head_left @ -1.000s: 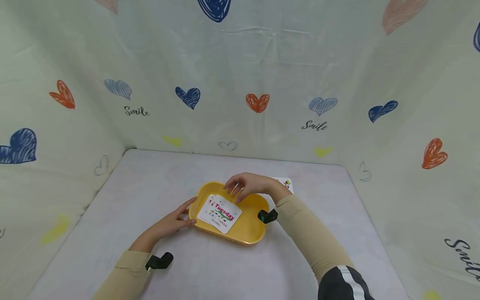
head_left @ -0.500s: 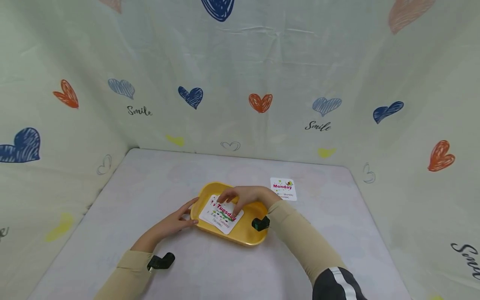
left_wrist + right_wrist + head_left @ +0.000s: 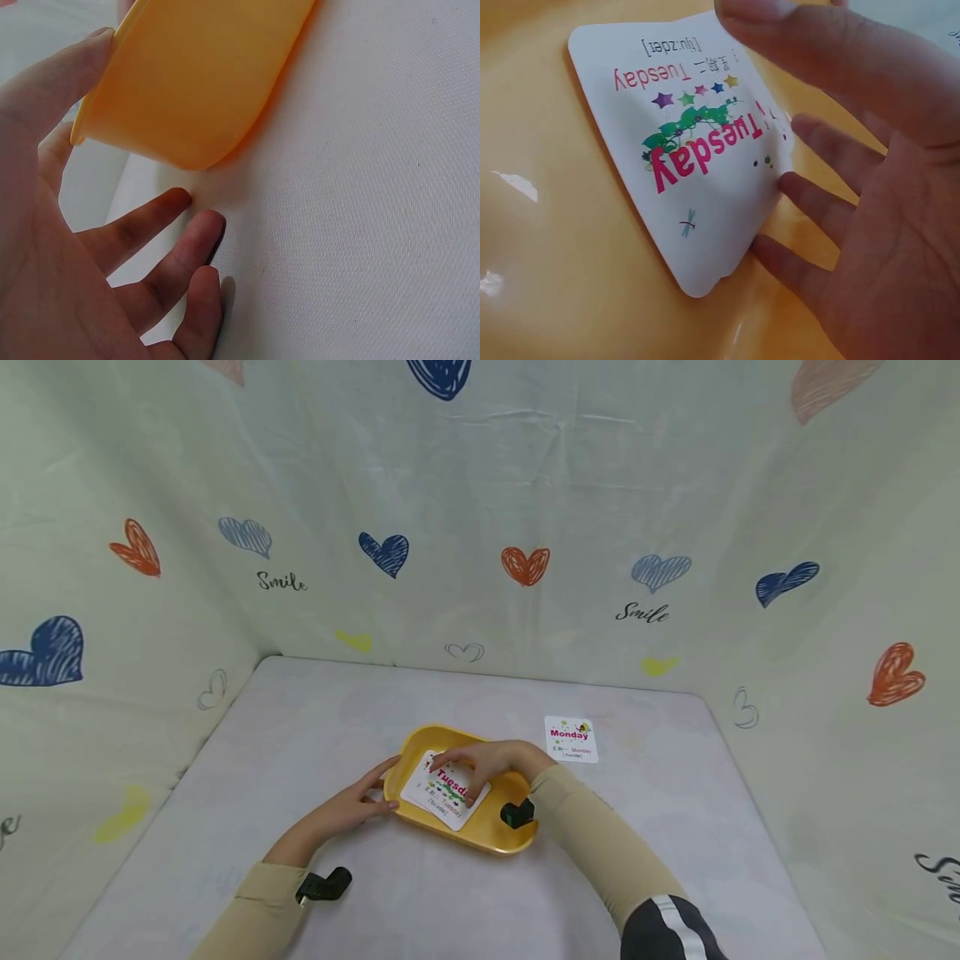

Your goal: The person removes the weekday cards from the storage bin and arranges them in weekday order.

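Observation:
A yellow tray [image 3: 495,839] lies on the table with a small stack of white cards inside. The top card [image 3: 442,793] reads "Tuesday"; a sliver of another card shows along its upper edge. My left hand [image 3: 337,814] rests at the tray's left end, thumb and index finger on the rim. In the left wrist view its other fingers [image 3: 169,262] hang loosely below the tray wall. My right hand [image 3: 487,762] reaches over the tray from the right. Its fingertips are at the stack's far edge and its thumb [image 3: 810,49] at the right edge. The stack lies in the tray.
A "Monday" card [image 3: 572,740] lies on the white table [image 3: 637,827] behind and right of the tray. A pale curtain [image 3: 450,468] printed with hearts stands round the table's back and sides.
My right hand has come down and left from above the tray's far side to the Tuesday card. The Monday card, earlier partly covered by the arm, now shows fully. My left hand keeps its place.

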{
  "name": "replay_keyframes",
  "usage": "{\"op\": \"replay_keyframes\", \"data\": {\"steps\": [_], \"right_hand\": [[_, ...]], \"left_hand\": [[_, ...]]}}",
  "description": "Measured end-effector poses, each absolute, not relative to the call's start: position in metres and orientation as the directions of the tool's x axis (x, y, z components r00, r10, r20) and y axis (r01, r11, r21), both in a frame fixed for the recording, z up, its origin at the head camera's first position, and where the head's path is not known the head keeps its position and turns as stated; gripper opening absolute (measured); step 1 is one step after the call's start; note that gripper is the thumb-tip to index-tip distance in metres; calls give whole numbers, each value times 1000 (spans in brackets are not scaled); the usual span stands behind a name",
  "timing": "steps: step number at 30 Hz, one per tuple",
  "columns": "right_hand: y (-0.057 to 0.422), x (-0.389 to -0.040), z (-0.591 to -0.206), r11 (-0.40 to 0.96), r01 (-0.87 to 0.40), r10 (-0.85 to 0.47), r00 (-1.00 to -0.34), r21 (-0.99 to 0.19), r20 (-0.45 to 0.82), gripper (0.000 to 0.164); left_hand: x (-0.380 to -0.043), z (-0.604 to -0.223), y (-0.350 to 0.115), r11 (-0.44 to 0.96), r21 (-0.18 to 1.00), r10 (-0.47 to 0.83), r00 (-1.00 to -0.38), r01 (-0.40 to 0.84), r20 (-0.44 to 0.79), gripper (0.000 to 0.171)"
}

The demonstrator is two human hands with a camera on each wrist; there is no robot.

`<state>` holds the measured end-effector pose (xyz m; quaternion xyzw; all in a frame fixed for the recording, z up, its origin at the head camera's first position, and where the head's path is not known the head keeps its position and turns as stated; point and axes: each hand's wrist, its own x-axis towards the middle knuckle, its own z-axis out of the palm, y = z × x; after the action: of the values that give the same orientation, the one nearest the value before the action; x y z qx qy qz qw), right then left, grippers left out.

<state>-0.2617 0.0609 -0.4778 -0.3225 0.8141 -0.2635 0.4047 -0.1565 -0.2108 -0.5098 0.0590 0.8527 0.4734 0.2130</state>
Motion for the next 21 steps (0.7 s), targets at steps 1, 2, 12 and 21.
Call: {"op": "replay_keyframes", "data": {"steps": [1,2,12,21], "right_hand": [[60,-262,-479,644,-323,-747,-460,-693,-480,73],[60,-262,-480,634,-342,-758,-454,-694,-469,73],[55,-259,-492,584,-506,-810,-406,-634,-423,82],[54,-258,-498,530,-627,-845,-336,-570,-416,87]], "left_hand": [[-157,-510,-211,546,832,303,-902,-100,-307,79],[-157,-509,-211,543,833,298,-903,-106,-309,79],[-157,-509,-210,536,838,304,-903,-101,-303,79],[-156,-508,-209,531,840,301,-903,-107,-305,79]]}}
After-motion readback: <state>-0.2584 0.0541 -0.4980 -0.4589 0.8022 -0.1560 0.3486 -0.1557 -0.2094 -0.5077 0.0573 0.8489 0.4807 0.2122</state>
